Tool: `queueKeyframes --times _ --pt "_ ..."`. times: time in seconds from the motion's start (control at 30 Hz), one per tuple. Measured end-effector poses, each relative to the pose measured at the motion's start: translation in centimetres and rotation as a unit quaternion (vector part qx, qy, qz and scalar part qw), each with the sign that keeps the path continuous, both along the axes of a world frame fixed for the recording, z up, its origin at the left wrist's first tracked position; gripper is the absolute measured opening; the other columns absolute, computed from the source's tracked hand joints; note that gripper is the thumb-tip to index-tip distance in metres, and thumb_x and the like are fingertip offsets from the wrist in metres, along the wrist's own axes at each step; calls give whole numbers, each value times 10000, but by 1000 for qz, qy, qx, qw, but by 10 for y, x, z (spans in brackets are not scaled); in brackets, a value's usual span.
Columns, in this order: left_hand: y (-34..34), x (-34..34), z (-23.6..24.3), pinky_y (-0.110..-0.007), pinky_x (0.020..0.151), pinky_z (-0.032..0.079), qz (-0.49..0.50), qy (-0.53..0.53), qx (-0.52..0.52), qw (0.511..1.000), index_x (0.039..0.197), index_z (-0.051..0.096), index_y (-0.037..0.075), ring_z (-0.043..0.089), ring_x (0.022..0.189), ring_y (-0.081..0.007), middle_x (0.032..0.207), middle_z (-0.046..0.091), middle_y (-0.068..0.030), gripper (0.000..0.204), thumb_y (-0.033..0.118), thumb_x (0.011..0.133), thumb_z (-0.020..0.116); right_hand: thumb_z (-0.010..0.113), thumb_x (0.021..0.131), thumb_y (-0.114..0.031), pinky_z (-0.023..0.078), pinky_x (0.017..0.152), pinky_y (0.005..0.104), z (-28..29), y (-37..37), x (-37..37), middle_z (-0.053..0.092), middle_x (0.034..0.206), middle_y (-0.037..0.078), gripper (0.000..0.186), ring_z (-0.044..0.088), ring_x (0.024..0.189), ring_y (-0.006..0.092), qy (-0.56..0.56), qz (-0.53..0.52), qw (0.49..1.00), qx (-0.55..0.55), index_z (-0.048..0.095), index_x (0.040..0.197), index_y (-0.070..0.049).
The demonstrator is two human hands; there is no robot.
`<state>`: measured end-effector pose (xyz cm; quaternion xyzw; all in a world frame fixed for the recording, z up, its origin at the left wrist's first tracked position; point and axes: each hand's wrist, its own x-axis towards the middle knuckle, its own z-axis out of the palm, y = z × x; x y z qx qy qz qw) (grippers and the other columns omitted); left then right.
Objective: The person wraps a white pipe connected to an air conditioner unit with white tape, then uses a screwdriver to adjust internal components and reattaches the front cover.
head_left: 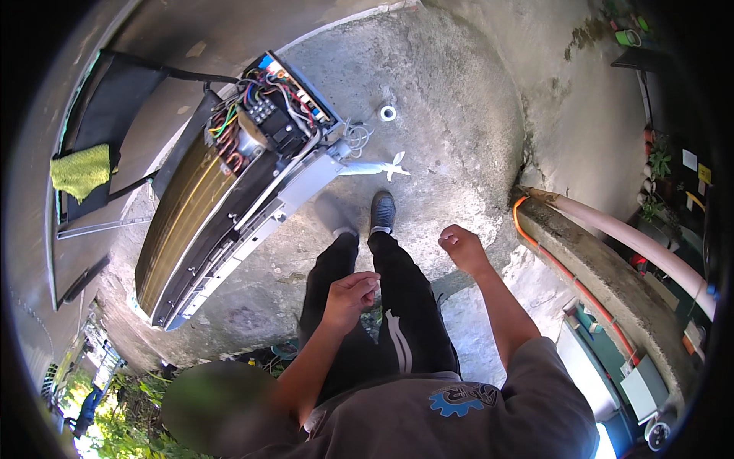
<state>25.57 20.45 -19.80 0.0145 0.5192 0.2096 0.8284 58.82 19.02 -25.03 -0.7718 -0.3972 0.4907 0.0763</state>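
Observation:
My left hand (pixel 352 298) is closed in a pinch in front of my left leg; anything between its fingertips is too small to make out. My right hand (pixel 461 246) is curled closed beside my right leg, its palm side partly hidden. Above my hands, an opened air-conditioner indoor unit (pixel 287 187) stands at the upper left, with colored wiring and a dark circuit housing (pixel 271 115) exposed at its top end. A white wrapped hose (pixel 363 167) with loose tape ends sticks out from it near my feet. A white tape roll (pixel 388 113) lies on the concrete floor.
A yellow-green cloth (pixel 80 170) hangs on a black panel at the left wall. On the right, a concrete ledge (pixel 581 268) carries an orange hose, beside a pale pipe (pixel 627 237). Plants (pixel 657 161) line the far right; foliage shows at the lower left.

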Motion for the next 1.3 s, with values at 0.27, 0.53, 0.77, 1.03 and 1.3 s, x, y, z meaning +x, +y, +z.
queueKeyframes --times 0.27,0.53,0.77,1.03,1.3 --pt "21 47 -114 -241 703 523 -127 53 15 990 1209 748 -22 617 766 -71 935 709 -21 262 139 1003 735 725 935 -256 573 849 400 -111 64 43 751 953 148 212 737 913 312 -14 0 1000 13 745 1053 -81" --pt "15 88 -169 -233 687 527 -31 89 -115 989 1218 733 -26 616 765 -66 947 701 -27 262 151 1025 727 695 973 -307 573 855 408 -300 180 10 782 1028 158 286 754 986 332 81 -18 996 -11 754 1124 -71" --pt "-6 169 -176 -240 699 512 20 100 -120 988 1212 742 -17 591 742 -67 916 674 2 290 197 1016 738 705 1004 -345 553 787 363 -299 145 75 770 992 132 321 729 863 239 121 231 962 84 743 1175 -76" --pt "-48 218 -121 -268 608 446 60 167 -73 981 1152 802 18 522 645 -81 763 626 21 291 242 969 764 564 1041 -585 548 1002 425 -96 -123 330 741 1258 153 685 705 1149 260 13 -292 860 -419 646 1376 7" --pt "-53 173 -47 -257 564 399 89 181 18 979 1146 806 24 485 624 -54 737 619 44 298 262 970 772 614 1053 -136 589 748 370 106 -95 311 759 1097 99 260 731 892 201 232 265 895 -273 688 1280 -33"
